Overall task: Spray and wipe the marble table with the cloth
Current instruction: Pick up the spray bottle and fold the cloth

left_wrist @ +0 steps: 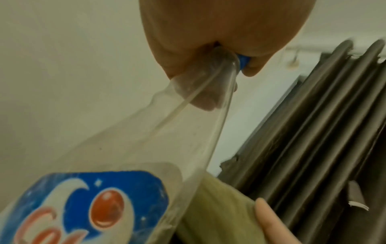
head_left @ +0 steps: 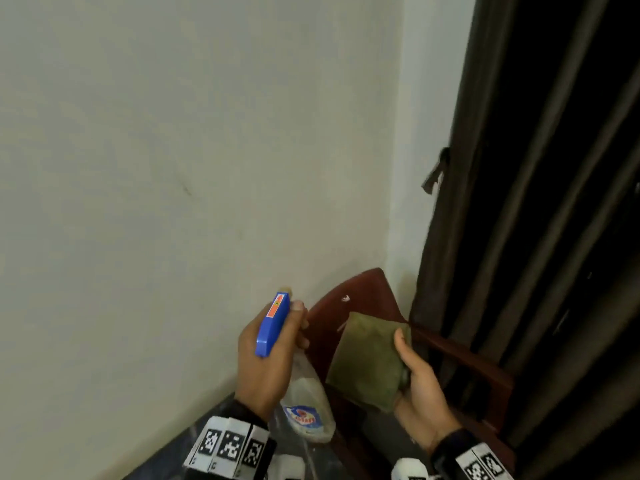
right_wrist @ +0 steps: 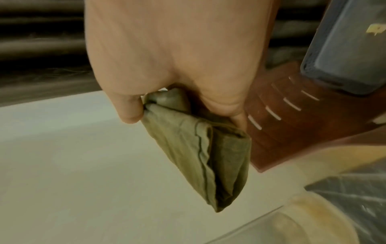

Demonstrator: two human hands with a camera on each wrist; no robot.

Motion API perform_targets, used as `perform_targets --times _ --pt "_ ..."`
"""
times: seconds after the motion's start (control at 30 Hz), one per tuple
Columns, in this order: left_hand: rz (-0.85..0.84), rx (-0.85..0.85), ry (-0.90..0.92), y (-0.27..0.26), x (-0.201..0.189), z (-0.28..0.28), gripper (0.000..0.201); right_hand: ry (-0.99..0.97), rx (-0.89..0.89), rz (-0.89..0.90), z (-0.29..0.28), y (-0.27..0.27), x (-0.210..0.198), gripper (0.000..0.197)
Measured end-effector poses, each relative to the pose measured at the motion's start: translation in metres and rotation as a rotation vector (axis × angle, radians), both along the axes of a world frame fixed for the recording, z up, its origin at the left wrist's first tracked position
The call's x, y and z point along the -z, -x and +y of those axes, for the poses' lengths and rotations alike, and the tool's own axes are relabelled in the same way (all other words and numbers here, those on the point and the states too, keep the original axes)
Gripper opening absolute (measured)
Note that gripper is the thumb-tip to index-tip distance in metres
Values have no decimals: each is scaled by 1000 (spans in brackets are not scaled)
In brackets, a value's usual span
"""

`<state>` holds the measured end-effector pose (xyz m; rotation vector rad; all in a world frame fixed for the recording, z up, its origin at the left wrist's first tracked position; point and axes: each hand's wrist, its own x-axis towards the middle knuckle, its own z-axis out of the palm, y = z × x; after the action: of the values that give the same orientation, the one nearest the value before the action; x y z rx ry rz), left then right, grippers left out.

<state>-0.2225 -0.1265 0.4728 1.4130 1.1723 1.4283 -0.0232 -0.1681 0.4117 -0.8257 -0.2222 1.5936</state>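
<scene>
While the left hand (head_left: 266, 362) grips the neck of the clear spray bottle (head_left: 308, 407), fingers curled under its blue trigger head (head_left: 273, 323), the right hand (head_left: 420, 379) pinches a folded olive cloth (head_left: 367, 358) between thumb and fingers. Both are held up in front of the brown wooden chair (head_left: 363, 292); bottle left of the cloth, close, whether touching can't be told. Dark marble table (head_left: 180, 455) edge shows below the bottle. Dark curtain (head_left: 540, 202) hangs right of the chair.
</scene>
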Motion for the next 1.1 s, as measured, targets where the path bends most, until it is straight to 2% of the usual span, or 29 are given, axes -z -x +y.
perform_targets --times 0.17,0.37,0.53,0.8,1.1 --pt "-25 -112 19 97 -20 -80 51 -75 -145 -44 -36 102 -34 51" --pt "3 -173 67 201 -17 -170 50 -104 -300 -112 -88 215 -40 57" --pt "19 -207 101 268 -15 -224 51 -135 -400 -168 -122 284 -37 61" --pt "-16 -254 97 312 -9 -277 56 -145 -478 -262 -146 348 -49 56" --pt "-66 -369 164 332 -1 -298 52 -190 -569 -311 -156 378 -50 54"
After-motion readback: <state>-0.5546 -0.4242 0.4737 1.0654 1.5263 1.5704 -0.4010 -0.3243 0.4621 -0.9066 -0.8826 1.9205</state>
